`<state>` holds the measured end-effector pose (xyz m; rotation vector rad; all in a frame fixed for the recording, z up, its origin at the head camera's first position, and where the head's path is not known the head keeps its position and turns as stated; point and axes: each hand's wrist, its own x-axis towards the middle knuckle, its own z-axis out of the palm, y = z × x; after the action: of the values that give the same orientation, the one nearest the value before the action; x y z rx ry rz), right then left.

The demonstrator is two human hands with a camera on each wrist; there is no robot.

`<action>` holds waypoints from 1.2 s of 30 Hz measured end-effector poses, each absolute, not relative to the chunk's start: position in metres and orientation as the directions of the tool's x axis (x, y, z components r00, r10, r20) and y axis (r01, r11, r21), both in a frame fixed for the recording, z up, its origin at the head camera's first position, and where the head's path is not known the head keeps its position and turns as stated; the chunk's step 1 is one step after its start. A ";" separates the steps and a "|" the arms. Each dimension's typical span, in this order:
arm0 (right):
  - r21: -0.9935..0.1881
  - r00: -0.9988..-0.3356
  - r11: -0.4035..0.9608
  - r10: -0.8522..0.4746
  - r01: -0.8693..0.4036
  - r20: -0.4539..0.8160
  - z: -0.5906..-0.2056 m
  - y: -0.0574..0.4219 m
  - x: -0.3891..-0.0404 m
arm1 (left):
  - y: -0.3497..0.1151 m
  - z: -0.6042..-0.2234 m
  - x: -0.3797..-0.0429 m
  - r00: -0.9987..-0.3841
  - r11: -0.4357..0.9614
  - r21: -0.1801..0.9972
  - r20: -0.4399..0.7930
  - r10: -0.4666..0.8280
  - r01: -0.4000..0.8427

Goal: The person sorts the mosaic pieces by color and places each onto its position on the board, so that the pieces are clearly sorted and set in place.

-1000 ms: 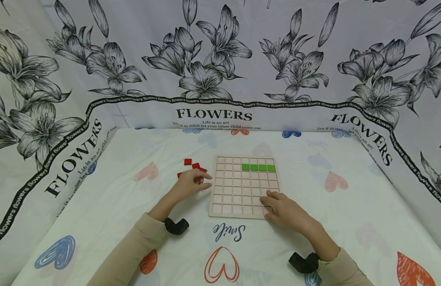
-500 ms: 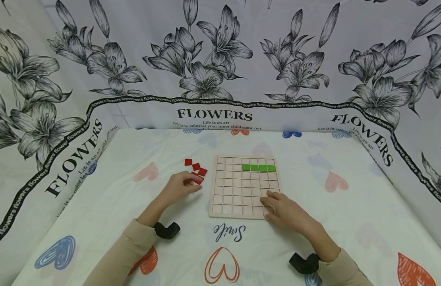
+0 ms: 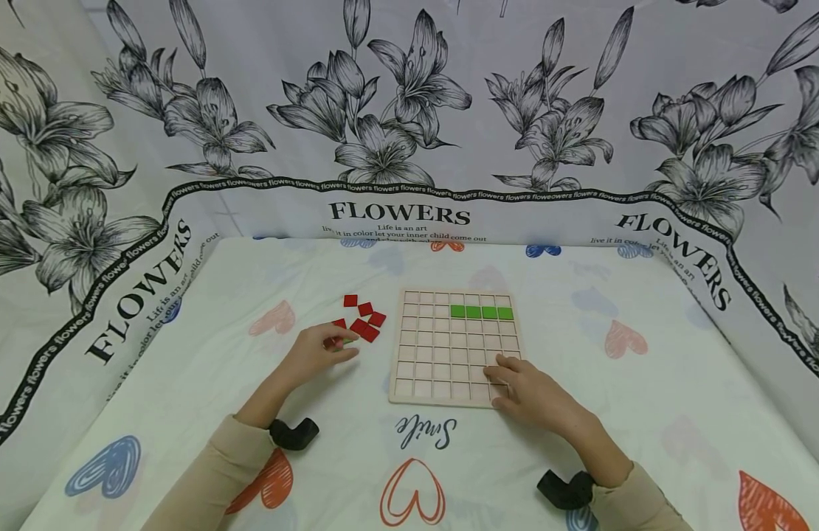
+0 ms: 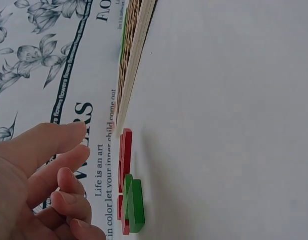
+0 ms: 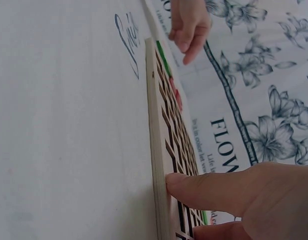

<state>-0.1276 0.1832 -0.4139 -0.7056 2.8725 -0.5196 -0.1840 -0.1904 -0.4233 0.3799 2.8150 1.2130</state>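
My left hand (image 3: 310, 352) hovers left of the wooden grid board, just above loose tiles. Red square tiles (image 3: 370, 334) lie around its fingertips, and a bit of a green tile (image 3: 346, 341) shows by its fingers. In the left wrist view the fingers are loosely bent with nothing between them, apart from the green tiles (image 4: 136, 205). The board (image 3: 443, 403) has several green tiles (image 3: 481, 313) set side by side in its second row from the back. My right hand (image 3: 534, 391) rests on the board's near right corner, thumb (image 5: 181, 182) on the rim.
A white tablecloth (image 3: 343, 487) printed with hearts covers the table. More red tiles (image 3: 350, 301) lie scattered farther back, left of the board. A flower-printed curtain (image 3: 409, 147) stands behind and at both sides. A black band-like device (image 3: 294, 434) sits at each wrist.
My left hand has drawn back from the board's left edge, leftward and toward me, uncovering more red tiles and a bit of green. The right hand has stayed still.
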 end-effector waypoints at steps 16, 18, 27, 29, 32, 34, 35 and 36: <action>-0.352 -0.878 0.830 -0.477 -0.432 -0.048 -0.416 0.184 -0.129 | -0.215 -0.430 -0.181 -0.976 0.686 0.706 0.036 0.214 0.176; -0.356 -0.879 0.830 -0.474 -0.429 -0.047 -0.415 0.184 -0.129 | -0.218 -0.430 -0.180 -0.976 0.685 0.706 0.040 0.215 0.180; -0.359 -0.880 0.832 -0.472 -0.424 -0.054 -0.415 0.184 -0.129 | -0.224 -0.434 -0.181 -0.977 0.706 0.690 0.008 0.212 0.159; -0.359 -0.881 0.832 -0.471 -0.423 -0.055 -0.415 0.184 -0.129 | -0.224 -0.434 -0.182 -0.978 0.715 0.682 -0.002 0.211 0.153; -0.360 -0.881 0.831 -0.471 -0.424 -0.050 -0.414 0.183 -0.129 | -0.225 -0.434 -0.182 -0.978 0.722 0.678 -0.019 0.208 0.141; -0.361 -0.881 0.830 -0.471 -0.425 -0.046 -0.414 0.183 -0.129 | -0.225 -0.433 -0.182 -0.978 0.725 0.676 -0.031 0.205 0.131; -0.360 -0.881 0.830 -0.471 -0.426 -0.044 -0.414 0.183 -0.129 | -0.225 -0.433 -0.183 -0.978 0.725 0.677 -0.036 0.203 0.126; -0.359 -0.880 0.830 -0.472 -0.427 -0.043 -0.414 0.184 -0.129 | -0.225 -0.433 -0.183 -0.979 0.726 0.677 -0.042 0.199 0.119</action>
<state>-0.1286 0.1835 -0.4142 -0.7111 2.8794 -0.5191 -0.1826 -0.2250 -0.4332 0.2607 2.8143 1.0920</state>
